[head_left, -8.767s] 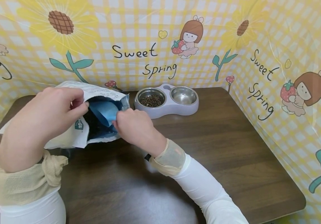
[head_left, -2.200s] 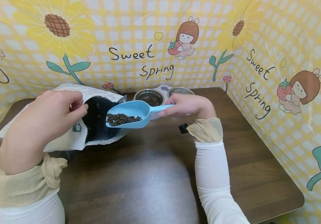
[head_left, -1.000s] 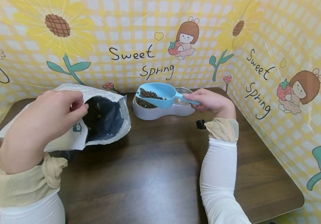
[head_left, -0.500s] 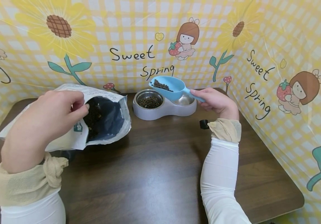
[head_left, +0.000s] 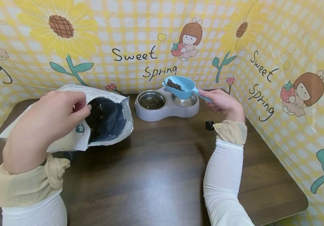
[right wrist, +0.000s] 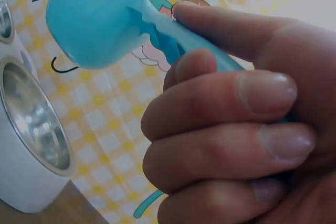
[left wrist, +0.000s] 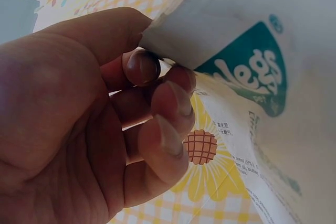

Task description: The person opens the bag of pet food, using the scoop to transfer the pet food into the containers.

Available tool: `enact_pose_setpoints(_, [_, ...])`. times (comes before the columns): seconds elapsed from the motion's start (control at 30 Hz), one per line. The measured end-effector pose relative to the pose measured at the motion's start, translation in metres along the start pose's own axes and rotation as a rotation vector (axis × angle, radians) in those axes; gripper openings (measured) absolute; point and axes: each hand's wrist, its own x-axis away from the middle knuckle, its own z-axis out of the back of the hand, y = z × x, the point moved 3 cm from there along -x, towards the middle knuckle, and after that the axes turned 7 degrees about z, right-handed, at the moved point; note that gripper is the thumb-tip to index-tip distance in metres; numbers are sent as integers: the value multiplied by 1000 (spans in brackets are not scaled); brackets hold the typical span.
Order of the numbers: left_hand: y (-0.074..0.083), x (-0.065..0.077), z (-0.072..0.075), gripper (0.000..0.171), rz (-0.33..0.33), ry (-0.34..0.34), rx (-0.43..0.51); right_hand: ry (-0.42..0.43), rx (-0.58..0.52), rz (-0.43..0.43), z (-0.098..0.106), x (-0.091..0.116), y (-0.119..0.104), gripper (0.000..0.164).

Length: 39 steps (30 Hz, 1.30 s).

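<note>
My right hand [head_left: 221, 101] grips the handle of a light blue scoop [head_left: 188, 84] holding a heap of brown kibble [head_left: 174, 85]. In the head view the scoop overlaps the right bowl of a pale lilac double pet bowl [head_left: 156, 116]. Kibble covers the bottom of the left steel bowl [head_left: 152, 103]; bare metal shows in the right one [right wrist: 37, 114]. With thumb and fingers my left hand [head_left: 52, 117] pinches the edge of a white pet food bag [head_left: 113, 141], keeping its mouth spread. Dark kibble [head_left: 95, 119] shows inside, and a green label [left wrist: 252, 72] sits near the pinched edge.
The brown wooden table [head_left: 156, 182] carries the bag at left and the double bowl at the back. Behind and to the right hangs a yellow checked cloth [head_left: 139, 22]. A small black piece [head_left: 209, 125] sticks out from the right wrist wrap [head_left: 231, 131].
The right hand has taken the scoop out of the bag loaded with kibble, carried it over the left bowl, then on rightward to the right bowl. The left hand keeps its hold on the bag.
</note>
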Motion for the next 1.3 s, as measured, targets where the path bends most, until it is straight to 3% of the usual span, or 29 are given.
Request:
enact_pose_setpoints(0.7, [0,1,0,37,8,-22,7,49,137,-92,12,1,14,61])
enact_pose_setpoints(0.87, [0,1,0,37,11,-23,6,69,215,-124,16,4,16,61])
enact_pose_setpoints(1.3, [0,0,0,37,3,-22,-2,27,360,-144,15,6,12,59])
